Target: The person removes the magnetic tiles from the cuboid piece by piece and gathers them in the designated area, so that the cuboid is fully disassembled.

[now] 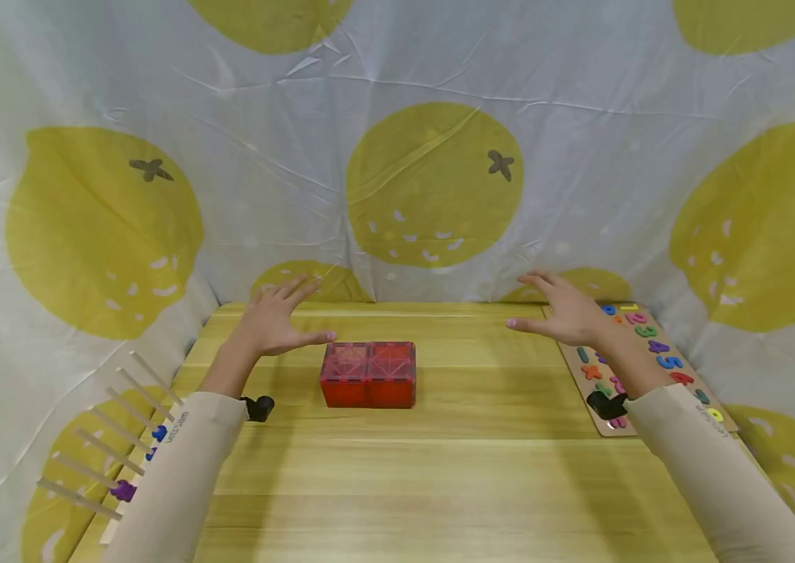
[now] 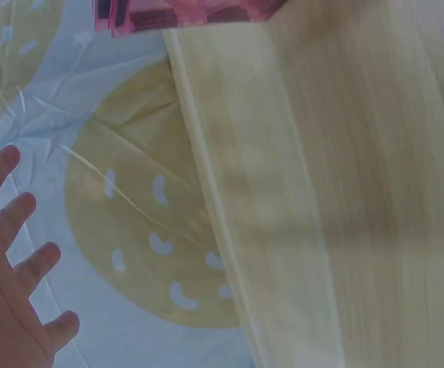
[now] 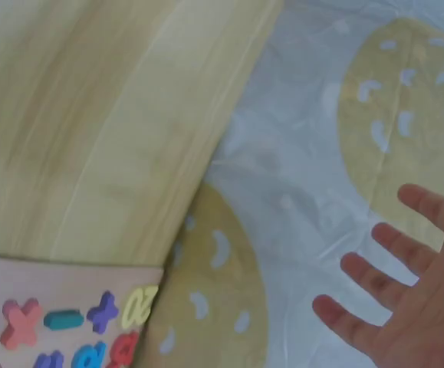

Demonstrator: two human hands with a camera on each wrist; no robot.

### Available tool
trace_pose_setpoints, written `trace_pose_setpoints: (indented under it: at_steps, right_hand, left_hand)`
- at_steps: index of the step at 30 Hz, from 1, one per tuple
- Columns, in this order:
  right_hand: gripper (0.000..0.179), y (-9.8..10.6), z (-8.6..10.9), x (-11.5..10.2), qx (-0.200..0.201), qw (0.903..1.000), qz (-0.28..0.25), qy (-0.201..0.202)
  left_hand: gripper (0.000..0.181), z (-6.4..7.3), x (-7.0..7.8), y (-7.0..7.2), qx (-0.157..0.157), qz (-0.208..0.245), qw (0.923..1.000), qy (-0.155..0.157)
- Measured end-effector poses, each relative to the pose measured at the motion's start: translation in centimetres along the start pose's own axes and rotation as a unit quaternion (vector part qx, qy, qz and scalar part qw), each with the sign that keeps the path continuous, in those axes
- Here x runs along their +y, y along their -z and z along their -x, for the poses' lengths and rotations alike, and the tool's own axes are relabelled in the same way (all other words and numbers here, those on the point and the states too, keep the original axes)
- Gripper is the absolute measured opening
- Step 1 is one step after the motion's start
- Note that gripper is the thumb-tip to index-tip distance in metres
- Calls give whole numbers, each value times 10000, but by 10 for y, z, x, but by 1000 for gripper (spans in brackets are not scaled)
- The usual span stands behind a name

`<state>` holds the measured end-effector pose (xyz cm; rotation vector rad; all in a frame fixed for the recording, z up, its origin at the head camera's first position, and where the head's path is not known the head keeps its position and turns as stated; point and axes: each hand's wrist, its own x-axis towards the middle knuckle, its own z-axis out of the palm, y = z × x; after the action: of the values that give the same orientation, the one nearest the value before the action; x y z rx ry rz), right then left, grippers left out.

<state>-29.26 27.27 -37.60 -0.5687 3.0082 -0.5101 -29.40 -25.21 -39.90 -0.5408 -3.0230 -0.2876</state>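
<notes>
My left hand [image 1: 272,320] hovers over the left part of the table with its fingers spread, holding nothing. Just to its right sits a red translucent block of magnetic tiles [image 1: 369,383], two squares wide; the thumb is near its back left corner but apart from it. The left wrist view catches the edge of the pink-red tiles [image 2: 191,11] at the top. My right hand [image 1: 569,314] is likewise raised and spread, with nothing in it, beside the wooden number board [image 1: 639,367]. In the right wrist view its fingers [image 3: 375,280] are apart before the curtain.
A wooden rack with upright pegs [image 1: 91,473] stands at the left edge, a few blue and purple pieces on it, partly behind the left sleeve. Coloured numbers and signs fill the board on the right. A lemon-print curtain [image 1: 284,156] encloses the wooden table [image 1: 453,485].
</notes>
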Motion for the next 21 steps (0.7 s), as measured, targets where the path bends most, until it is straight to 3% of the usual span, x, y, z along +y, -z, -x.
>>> trace_pose_setpoints:
  at_steps: [5, 9, 12, 16, 21]
  right_hand:
    - [91, -8, 7, -10, 104, 9992, -358, 117]
    - [89, -20, 12, -19, 153, 9974, -700, 109]
    - [88, -30, 15, -26, 199, 9958, -888, 113]
    - [85, -44, 16, -33, 292, 9937, -1053, 244]
    - [80, -60, 17, -45, 405, 9893, -1317, 486]
  left_hand:
    - [99, 10, 2, -7, 231, 555, 9982, -52]
    - [91, 20, 3, -16, 216, 1249, 9917, -203]
    - [90, 28, 4, -25, 188, 1725, 9841, -380]
    - [93, 39, 5, -35, 392, 2190, 9733, -572]
    - [88, 48, 4, -53, 577, 2917, 9527, -621]
